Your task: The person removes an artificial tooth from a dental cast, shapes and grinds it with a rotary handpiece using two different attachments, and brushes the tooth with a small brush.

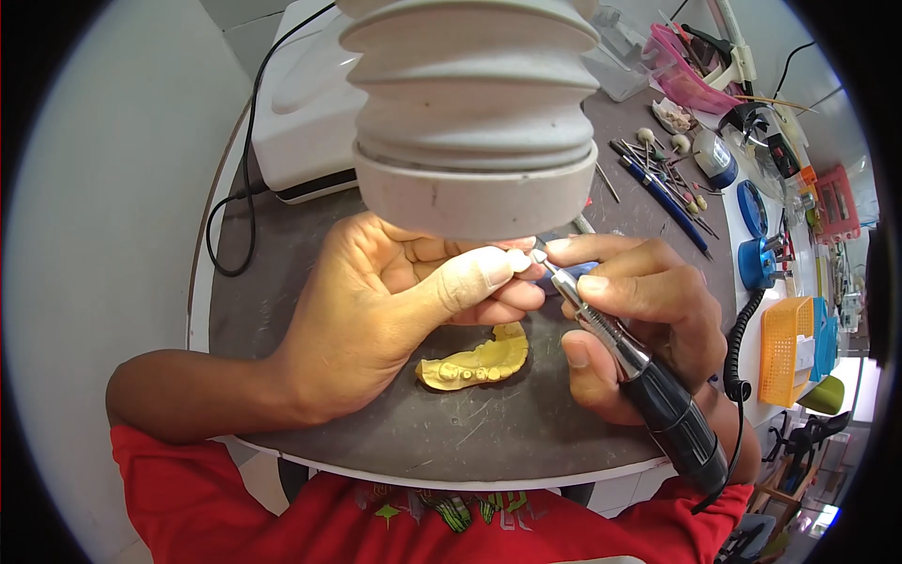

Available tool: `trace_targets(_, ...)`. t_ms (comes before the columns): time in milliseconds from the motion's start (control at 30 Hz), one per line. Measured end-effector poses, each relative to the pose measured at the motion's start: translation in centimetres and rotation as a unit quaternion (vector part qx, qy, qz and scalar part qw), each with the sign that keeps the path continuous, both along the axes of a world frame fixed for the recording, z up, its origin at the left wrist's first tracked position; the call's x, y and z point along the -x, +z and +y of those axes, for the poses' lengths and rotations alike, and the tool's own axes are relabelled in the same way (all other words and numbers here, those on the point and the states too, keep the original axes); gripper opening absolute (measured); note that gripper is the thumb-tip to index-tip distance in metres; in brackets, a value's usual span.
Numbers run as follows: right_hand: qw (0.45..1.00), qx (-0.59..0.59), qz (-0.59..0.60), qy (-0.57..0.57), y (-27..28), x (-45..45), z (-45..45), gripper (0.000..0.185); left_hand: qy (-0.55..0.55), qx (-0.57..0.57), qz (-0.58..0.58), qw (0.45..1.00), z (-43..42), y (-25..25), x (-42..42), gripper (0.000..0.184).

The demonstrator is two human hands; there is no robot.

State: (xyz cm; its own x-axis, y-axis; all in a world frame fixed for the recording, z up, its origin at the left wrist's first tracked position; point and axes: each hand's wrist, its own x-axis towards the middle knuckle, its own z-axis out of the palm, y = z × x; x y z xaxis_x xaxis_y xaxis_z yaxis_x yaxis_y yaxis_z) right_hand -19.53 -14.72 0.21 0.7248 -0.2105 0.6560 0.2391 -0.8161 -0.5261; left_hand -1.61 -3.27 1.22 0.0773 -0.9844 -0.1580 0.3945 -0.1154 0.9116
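Observation:
My left hand (pixel 399 291) is closed in a pinch, with a small white dental crown (pixel 519 261) between thumb and fingertips. In my right hand (pixel 648 291) is a rotary handpiece (pixel 672 418) with a black body and silver nose, gripped like a pen. Its pale tip points up and left, right beside the crown; I cannot tell whether they touch. Below both hands, a yellow dental cast (pixel 474 367) with a row of teeth lies on the dark tabletop (pixel 526 432). Some left fingers are partly hidden behind the thumb.
A white ribbed suction hose (pixel 474 103) hangs close above my hands. A white machine (pixel 305 113) stands at the back left. To the right lie a blue pen (pixel 662 197), several burs, a blue-lidded jar (pixel 714 158), a pink basket (pixel 681 70) and an orange basket (pixel 785 352).

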Motion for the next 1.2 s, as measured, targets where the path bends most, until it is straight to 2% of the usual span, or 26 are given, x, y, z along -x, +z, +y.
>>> trace_targets(833,0.999,-0.027,-0.004,0.043,0.23,-0.19,-0.02,0.030,-0.006,0.005,-0.004,1.000,0.02,-0.04,0.11,0.014)
trace_targets(1033,1.000,-0.002,0.001,0.020,0.24,0.02,0.09,0.031,-0.010,0.011,0.007,1.000,0.07,-0.09,0.03,0.013)
trace_targets(1200,0.999,-0.033,0.023,-0.009,0.19,0.37,0.40,0.032,-0.002,0.009,0.021,1.000,0.18,-0.24,0.07,0.013)
